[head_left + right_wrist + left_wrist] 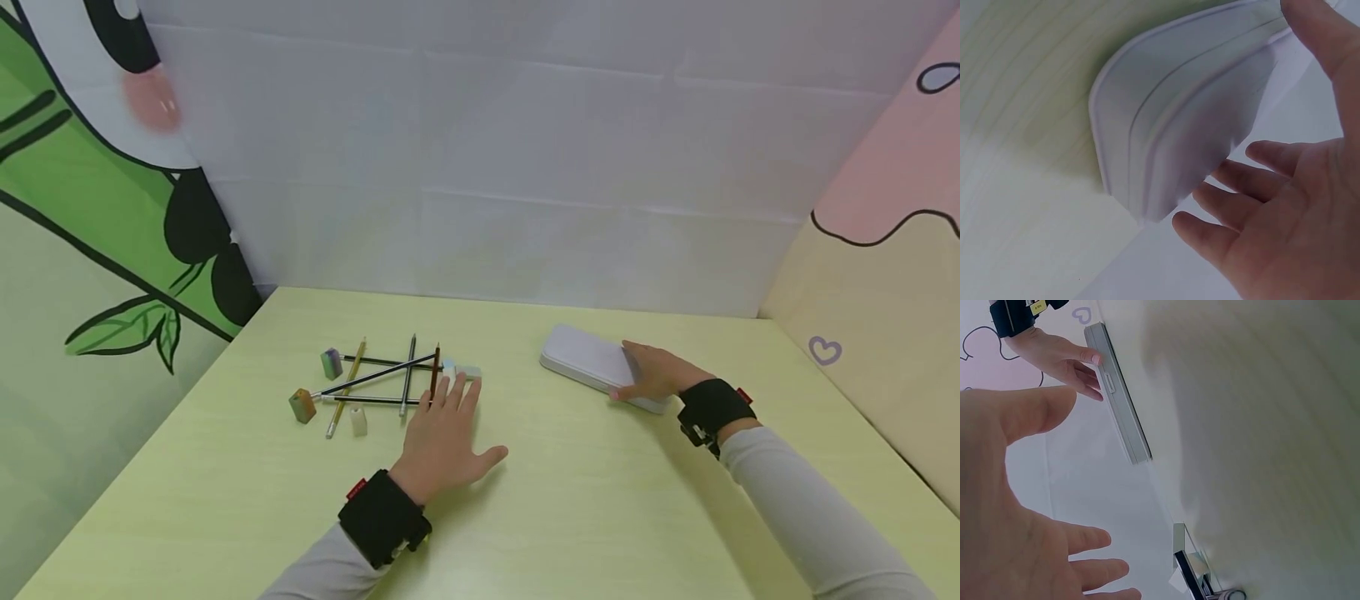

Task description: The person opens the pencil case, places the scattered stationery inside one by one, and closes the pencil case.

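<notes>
Your pale case lies on the right half of the table, its lid closed, so what is inside cannot be seen. Your right hand is around its right end, thumb against the near side and fingers bent over toward the far edge; how firmly you hold it, I cannot tell. Your left hand is well open, with fingers spread and straight, and grips nothing. Its fingertips are near the pencils, which lie crossed over each other on the left, with small blocks around them. The table is light yellow with a soft grain. Behind it hangs a white sheet with fold lines. The left wall has a green drawing, and the right wall is pink and cream, with a purple heart.
</notes>
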A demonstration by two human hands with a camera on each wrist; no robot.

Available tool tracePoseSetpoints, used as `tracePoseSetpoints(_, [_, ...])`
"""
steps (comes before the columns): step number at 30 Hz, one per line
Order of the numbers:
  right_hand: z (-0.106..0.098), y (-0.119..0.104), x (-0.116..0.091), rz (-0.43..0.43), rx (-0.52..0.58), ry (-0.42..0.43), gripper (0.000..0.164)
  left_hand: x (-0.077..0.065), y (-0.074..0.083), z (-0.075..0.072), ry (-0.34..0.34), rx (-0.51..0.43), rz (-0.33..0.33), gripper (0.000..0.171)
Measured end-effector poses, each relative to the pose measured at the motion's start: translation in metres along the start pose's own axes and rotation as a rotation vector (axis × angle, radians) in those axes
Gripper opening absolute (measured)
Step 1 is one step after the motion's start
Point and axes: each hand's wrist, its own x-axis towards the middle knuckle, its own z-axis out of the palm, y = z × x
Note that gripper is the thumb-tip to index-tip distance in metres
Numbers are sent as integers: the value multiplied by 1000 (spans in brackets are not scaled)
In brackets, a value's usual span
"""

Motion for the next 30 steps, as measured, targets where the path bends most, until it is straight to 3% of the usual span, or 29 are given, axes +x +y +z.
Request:
tracePoseSetpoints(13, [6,-1,8,25,-61,22,110,1,-7,4,20,-10,19,88])
tracePoseSetpoints(23, [7,-8,9,66,-109,91,74,-1,-12,5,33,-36,12,85])
tracePoseSetpoints(30, [9,-11,5,82,-88,111,62,-2,-10,5,27,-50,8,86])
